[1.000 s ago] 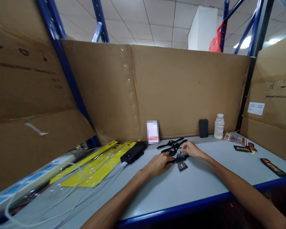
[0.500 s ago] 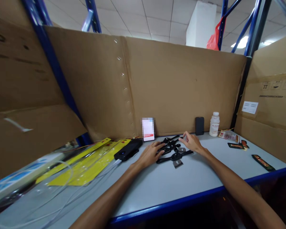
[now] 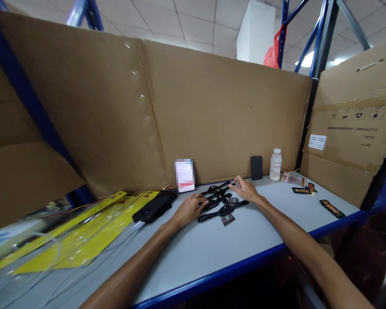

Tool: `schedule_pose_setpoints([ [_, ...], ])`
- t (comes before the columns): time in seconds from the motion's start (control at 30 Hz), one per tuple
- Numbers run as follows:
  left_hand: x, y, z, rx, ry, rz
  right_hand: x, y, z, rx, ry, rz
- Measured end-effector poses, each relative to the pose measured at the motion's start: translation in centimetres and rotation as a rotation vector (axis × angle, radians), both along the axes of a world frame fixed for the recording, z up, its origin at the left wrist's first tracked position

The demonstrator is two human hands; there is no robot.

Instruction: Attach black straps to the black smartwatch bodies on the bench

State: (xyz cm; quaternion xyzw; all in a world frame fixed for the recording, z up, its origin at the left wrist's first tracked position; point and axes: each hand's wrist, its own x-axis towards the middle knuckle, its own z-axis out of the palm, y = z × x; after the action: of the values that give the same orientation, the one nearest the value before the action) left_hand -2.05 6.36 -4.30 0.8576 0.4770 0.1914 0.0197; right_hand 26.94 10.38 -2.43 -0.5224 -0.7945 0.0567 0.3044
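Observation:
Several black wristwatches lie close together on the grey tabletop (image 3: 183, 253). My left hand (image 3: 190, 209) is at the left end of the middle watch (image 3: 216, 201), its thumb and fingers closed around that end. My right hand (image 3: 246, 189) is at the far right of the group, thumb and forefinger pinched at the tip of a black strap. In front lies another black watch (image 3: 225, 210), strap spread out flat, with neither hand on it. A small dark square card (image 3: 228, 219) is by its near side, and a similar card (image 3: 233, 201) lies behind it.
A lit phone (image 3: 185, 176) leans against the cardboard wall (image 3: 209, 111). To the left are a black device (image 3: 155, 206) with a white cable and yellow packaging (image 3: 93, 240). Toward the right stand a dark phone-like slab (image 3: 256, 167) and a white bottle (image 3: 275, 165), near small packets (image 3: 332, 208).
The view has turned to the right, so everything appears shifted left. Both hands stay at the watches, with little change in their grip.

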Motion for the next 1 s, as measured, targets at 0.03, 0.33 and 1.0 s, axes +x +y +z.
schedule_pose_setpoints([
  [0.03, 0.0, 0.0, 0.0, 0.004, -0.001, -0.006, 0.3, 0.0, 0.0, -0.003, -0.027, -0.016],
  [0.33, 0.3, 0.2, -0.3, -0.016, -0.041, -0.003, -2.6, -4.6, 0.2, 0.121, -0.234, 0.320],
  [1.0, 0.1, -0.4, 0.4, -0.134, 0.203, 0.334, -3.6, -6.0, 1.2, -0.021, -0.373, 0.499],
])
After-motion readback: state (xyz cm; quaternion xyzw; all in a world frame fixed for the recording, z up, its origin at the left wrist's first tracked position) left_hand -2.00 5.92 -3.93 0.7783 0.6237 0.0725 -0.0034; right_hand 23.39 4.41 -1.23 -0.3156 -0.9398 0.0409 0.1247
